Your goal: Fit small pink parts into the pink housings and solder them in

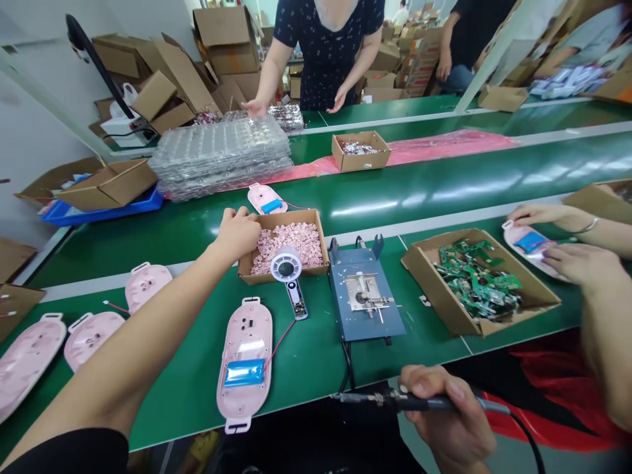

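Note:
My left hand (239, 232) reaches over the near left corner of a cardboard box of small pink parts (289, 241), its fingers curled down into them; what they pinch is hidden. My right hand (447, 415) is closed round the handle of a soldering iron (395, 399), held low at the table's near edge with its tip pointing left. In front of me lies a pink oval shell (245, 355) with a blue battery (244, 372) and red wires. A small round part on a stem (289, 274) leans on the box. A blue-grey soldering jig (364, 297) stands right of it.
More pink shells (93, 332) lie at the left. A box of green circuit boards (476, 282) sits right, beside a co-worker's hands holding a pink shell (530, 245). Across the green belt a person touches stacked clear trays (222, 153); a small box (360, 150) stands there.

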